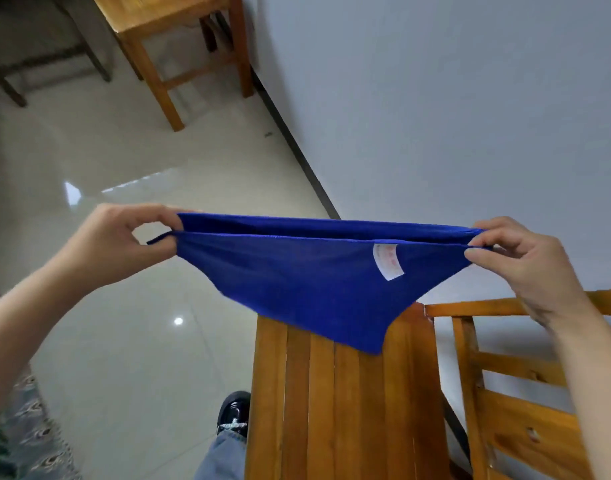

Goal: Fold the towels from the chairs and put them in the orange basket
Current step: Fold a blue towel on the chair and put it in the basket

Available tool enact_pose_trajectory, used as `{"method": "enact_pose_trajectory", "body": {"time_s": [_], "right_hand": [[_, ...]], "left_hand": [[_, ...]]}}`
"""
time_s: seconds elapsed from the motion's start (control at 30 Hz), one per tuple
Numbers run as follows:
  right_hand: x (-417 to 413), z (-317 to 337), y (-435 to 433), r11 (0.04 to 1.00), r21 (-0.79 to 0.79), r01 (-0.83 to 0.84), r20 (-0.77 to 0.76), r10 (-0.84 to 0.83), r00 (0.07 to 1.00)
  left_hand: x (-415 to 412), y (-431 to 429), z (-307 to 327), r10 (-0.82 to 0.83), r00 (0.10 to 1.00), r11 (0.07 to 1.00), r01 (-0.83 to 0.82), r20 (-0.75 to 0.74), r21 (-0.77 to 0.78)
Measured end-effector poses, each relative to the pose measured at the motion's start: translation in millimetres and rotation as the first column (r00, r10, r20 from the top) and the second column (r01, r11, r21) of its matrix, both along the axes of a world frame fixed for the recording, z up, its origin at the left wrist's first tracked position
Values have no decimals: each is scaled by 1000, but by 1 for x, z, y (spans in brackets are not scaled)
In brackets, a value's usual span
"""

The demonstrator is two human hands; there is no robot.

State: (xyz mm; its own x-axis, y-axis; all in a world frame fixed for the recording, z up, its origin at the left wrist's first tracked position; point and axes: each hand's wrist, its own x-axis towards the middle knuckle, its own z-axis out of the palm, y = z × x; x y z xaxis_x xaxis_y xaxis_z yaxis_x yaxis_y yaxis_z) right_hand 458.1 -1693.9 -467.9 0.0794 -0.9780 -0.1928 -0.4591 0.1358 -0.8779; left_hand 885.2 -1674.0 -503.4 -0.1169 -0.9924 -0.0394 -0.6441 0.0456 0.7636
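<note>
Blue towel, doubled over, stretched between both hands above a wooden chair.

Soft, thin and light by the look of it, the cloth sags in the middle. Its lower point hangs down to the chair's slatted seat, touching or just above it; I cannot tell which. It should neither slip nor break, but it will likely flop wherever it is unsupported, so the corners and hemmed edges are the places to hold. The left hand pinches the layered corners at the left end between thumb and curled fingers. The right hand pinches the right end the same way. A white label sits near the right end. No orange basket is in view.
</note>
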Motion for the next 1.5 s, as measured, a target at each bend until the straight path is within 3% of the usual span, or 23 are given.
{"method": "enact_pose_trajectory", "body": {"time_s": [0.07, 0.3, 0.47, 0.67, 1.0, 1.2, 1.4, 1.5], "right_hand": [[-5, 15, 7, 1000, 8, -8, -52, 8, 999], [-21, 6, 84, 988, 151, 9, -176, 18, 984], [-27, -43, 145, 931, 353, 98, -269, 0, 963], [-26, -111, 196, 791, 607, 81, -343, 169, 924], [-29, -133, 227, 731, 679, 63, -418, 315, 852], [-32, -131, 239, 532, 844, -64, -302, 570, 764], [-25, -130, 235, 409, 910, -74, -211, 607, 766], [-23, -131, 231, 490, 871, -22, -254, 489, 835]], "left_hand": [[-2, 4, 19, 13, 996, 999, -10, -84, 32], [-13, 68, 6, -55, 996, 970, 70, -69, 233], [-31, 128, -53, 15, 987, 847, 72, -160, 526], [-41, 185, -115, 168, 975, 698, -14, -145, 716], [-45, 230, -138, 249, 962, 575, -57, -109, 817], [-40, 258, -148, 220, 970, 426, 0, -103, 905], [-39, 262, -154, 141, 985, 342, 48, -102, 939], [-39, 257, -153, 203, 974, 355, 21, -99, 935]]}}
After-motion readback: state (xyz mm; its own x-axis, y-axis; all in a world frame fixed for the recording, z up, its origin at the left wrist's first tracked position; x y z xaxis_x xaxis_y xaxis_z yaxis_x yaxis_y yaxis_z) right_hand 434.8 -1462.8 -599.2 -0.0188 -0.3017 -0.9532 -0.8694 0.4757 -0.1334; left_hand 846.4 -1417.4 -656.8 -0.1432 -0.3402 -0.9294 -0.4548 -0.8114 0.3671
